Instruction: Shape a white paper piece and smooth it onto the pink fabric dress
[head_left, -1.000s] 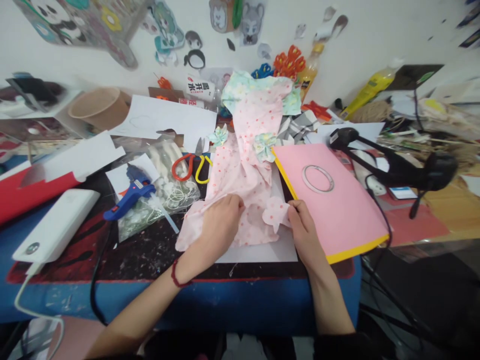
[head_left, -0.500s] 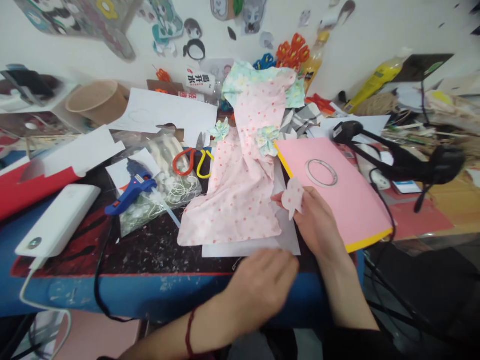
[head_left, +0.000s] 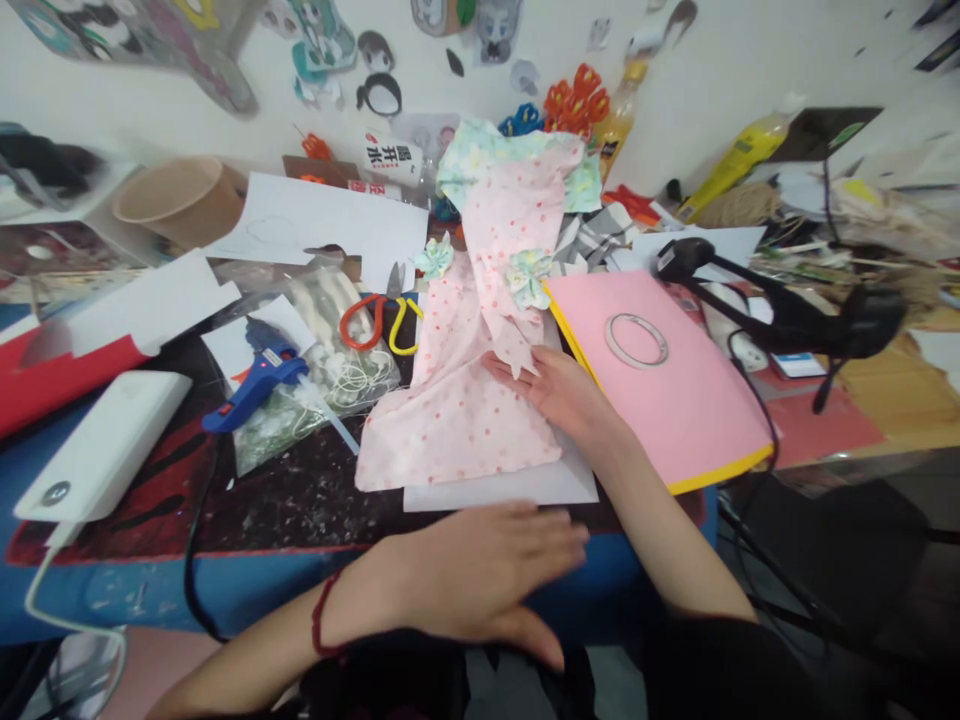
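Note:
My left hand (head_left: 480,565) is held flat over the table's front edge, fingers stretched out, with nothing in it. A small piece of pink dotted fabric (head_left: 514,347) is pinched in my right hand (head_left: 562,395), above a larger pink dotted cloth (head_left: 450,430). That cloth has green flowered trim and lies across a white sheet (head_left: 480,495). To its left are red-and-yellow-handled scissors (head_left: 380,322) and a blue glue gun (head_left: 259,385). A metal ring (head_left: 636,341) rests on a pink folder (head_left: 675,400).
A white power bank (head_left: 105,445) with a cable lies at left, near a brown pot (head_left: 180,200). A black stand (head_left: 787,310) reaches over the right side. Bottles (head_left: 742,160) and paper line the wall.
My right hand has moved left and up over the pink cloth with the small piece. My left hand has opened, its fingers now straight. The camera view has shifted slightly.

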